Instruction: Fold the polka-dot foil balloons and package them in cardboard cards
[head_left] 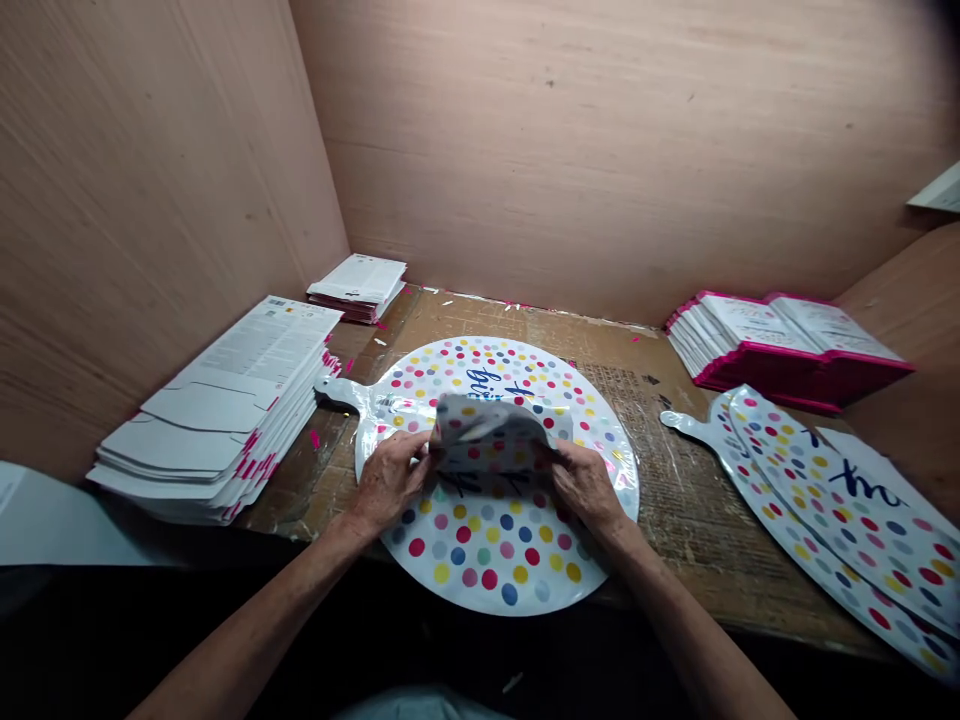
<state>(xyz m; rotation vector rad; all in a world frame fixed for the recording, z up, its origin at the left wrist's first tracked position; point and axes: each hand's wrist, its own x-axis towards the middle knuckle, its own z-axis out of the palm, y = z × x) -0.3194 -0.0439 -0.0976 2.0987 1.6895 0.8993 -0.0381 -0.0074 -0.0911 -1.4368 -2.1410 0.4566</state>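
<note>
**Both hands on a folded polka-dot balloon**

A folded foil balloon (491,435) sits pinched between the person's two hands, held just above a flat round balloon (487,540) lying at the middle of the worktable (675,500). The folded piece is white and glossy, scattered with pink, yellow, blue and green dots, its top creased over and its silvery-grey inner face showing. The left hand (386,485) grips its left edge, fingers closed on the foil; the right hand (589,485) does the same on the right edge. The flat balloon below carries the same dots and blue script, its neck pointing left. White flat cartons (225,400) are stacked to the left, pink-edged packs (780,345) to the right, with more spotted balloons (840,520) beside them.
</note>
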